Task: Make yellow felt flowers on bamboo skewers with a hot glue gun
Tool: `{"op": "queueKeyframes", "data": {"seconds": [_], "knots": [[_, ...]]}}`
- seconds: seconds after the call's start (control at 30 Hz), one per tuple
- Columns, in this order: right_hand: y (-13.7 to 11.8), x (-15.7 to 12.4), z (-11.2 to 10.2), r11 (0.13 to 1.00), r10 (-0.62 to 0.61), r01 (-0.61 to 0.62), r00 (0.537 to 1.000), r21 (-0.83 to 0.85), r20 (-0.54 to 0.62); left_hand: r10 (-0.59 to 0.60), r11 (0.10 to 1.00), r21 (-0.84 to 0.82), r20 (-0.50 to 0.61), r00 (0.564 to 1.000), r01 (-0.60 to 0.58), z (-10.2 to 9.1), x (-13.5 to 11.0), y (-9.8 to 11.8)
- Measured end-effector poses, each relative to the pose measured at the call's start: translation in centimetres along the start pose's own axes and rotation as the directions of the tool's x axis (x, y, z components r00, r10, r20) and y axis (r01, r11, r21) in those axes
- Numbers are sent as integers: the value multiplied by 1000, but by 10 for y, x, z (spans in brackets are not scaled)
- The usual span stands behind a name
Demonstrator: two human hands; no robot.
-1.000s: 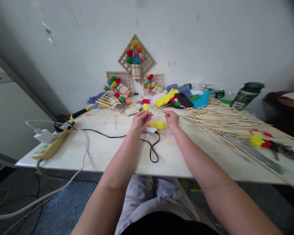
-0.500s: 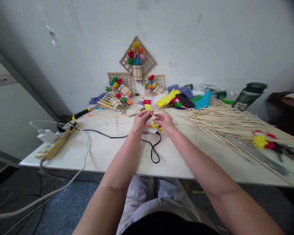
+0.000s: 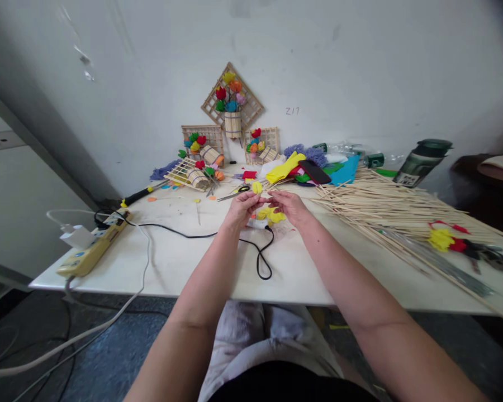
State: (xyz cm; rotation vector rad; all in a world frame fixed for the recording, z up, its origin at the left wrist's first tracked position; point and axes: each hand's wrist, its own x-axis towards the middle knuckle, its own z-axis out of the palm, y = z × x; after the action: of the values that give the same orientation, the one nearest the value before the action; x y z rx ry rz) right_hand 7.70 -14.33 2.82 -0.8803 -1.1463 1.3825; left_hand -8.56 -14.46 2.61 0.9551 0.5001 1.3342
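Note:
Over the middle of the table, my left hand (image 3: 243, 210) is closed in a pinch. A small yellow piece of soft sheet (image 3: 257, 187), rounded like a petal, stands just above its fingertips. My right hand (image 3: 291, 206) is beside it with fingers curled inward, the fingertips close to those of the left; anything between them is too small to make out. Below the hands lie several yellow cut pieces (image 3: 272, 214) and a white device (image 3: 257, 223) on a black cord, partly covered by my left hand. Black-handled scissors (image 3: 235, 193) rest just beyond my left hand.
Bamboo lattices with flowers (image 3: 233, 100) lean against the wall. To the right spread many thin sticks (image 3: 394, 201), with a dark bottle (image 3: 423, 162) behind. Coloured sheets (image 3: 285, 167) and a phone (image 3: 314, 171) lie at the back. A power strip (image 3: 94, 245) sits at the left edge.
The yellow piece has shifted slightly right and down and now looks rounder. My right fingers have drawn closer to my left fingertips. The scissors' handles have come into clearer view.

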Motion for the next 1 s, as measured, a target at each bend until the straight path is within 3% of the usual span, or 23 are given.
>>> {"op": "queueKeyframes", "data": {"seconds": [0.27, 0.6, 1.0], "knots": [[-2, 6, -2, 987, -117, 123, 991, 103, -65, -101, 994, 66, 137, 985, 92, 5, -4, -7], [-5, 6, -2, 983, -143, 156, 981, 95, -135, -164, 985, 86, 138, 977, 153, 6, -5, -11], [-9, 5, 2, 972, -223, 232, 959, 30, -176, -157, 986, 69, 140, 978, 149, 7, -5, -12]]}}
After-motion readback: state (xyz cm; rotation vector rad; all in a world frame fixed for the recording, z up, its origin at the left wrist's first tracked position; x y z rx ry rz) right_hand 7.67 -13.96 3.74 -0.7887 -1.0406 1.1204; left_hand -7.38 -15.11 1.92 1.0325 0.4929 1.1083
